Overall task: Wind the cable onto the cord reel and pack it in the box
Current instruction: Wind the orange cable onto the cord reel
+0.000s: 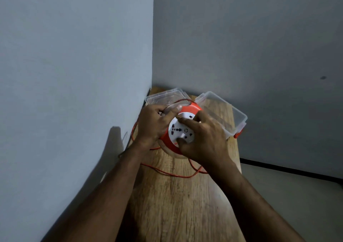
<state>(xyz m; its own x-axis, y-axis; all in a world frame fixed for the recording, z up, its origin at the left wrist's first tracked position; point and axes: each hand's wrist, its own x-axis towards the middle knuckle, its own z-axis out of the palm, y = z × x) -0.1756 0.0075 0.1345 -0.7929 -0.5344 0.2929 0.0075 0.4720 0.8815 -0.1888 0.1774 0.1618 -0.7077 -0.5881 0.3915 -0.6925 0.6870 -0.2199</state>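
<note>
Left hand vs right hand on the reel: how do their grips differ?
The left hand wraps the cord reel at its orange rim; the right hand lies over the white socket face, fingers spread on it. A strand of the orange cable passes by the left hand's fingers; the right hand touches none that shows. Both hold the reel above the wooden table, in front of the clear box.

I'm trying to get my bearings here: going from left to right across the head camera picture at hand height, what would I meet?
Bare wall → left hand → cord reel → right hand → clear box. The clear lid lies behind the left hand and the loose orange cable loops under both, so I leave those out.
</note>
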